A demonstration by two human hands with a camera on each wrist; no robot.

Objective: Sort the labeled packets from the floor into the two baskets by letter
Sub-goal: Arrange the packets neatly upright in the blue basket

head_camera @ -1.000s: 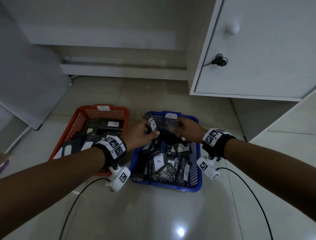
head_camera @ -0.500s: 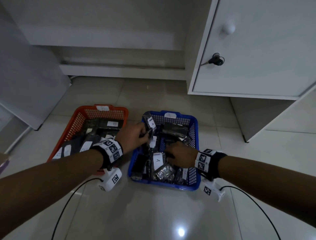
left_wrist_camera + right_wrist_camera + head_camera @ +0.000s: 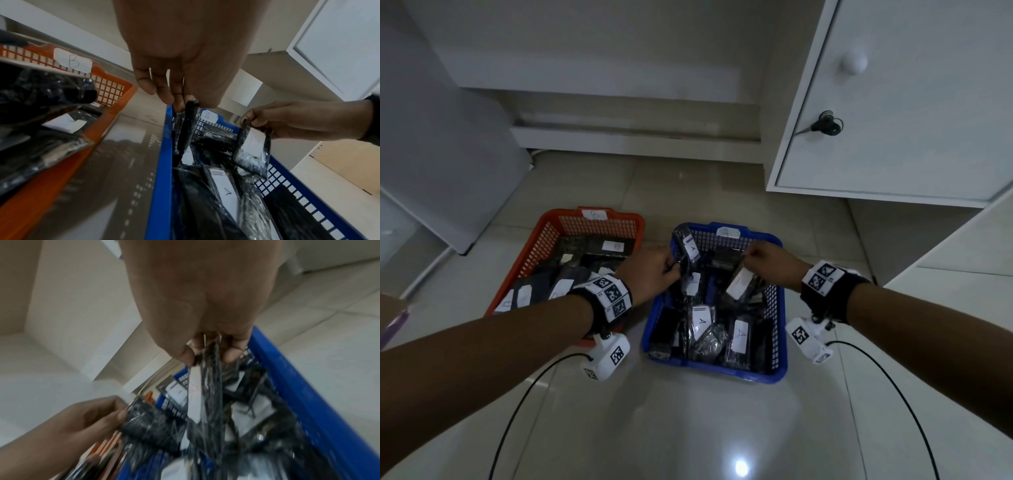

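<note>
On the tiled floor sit an orange basket (image 3: pixel 541 246) tagged B and a blue basket (image 3: pixel 779 329) tagged A, both holding several dark plastic packets with white labels. My left hand (image 3: pixel 654 270) grips an upright packet (image 3: pixel 686 251) marked A at the blue basket's left wall. Over the same basket my right hand (image 3: pixel 767 258) pinches the top of another labeled packet (image 3: pixel 739 284), which hangs tilted above the pile. The left wrist view shows this second packet (image 3: pixel 252 146) dangling from the right hand (image 3: pixel 287 120). In the right wrist view the pinched packet (image 3: pixel 207 386) is blurred.
A white cabinet (image 3: pixel 893 120) with a knob and a key in its lock stands at the right, close behind the blue basket. A low shelf and wall close the back. A grey panel (image 3: pixel 441 154) leans at the left. Black wrist cables trail over the near floor.
My right hand dipped into the front of the blue basket, then rose toward its back with a labeled packet pinched. My left hand kept its grip on the upright packet and hardly moved.
</note>
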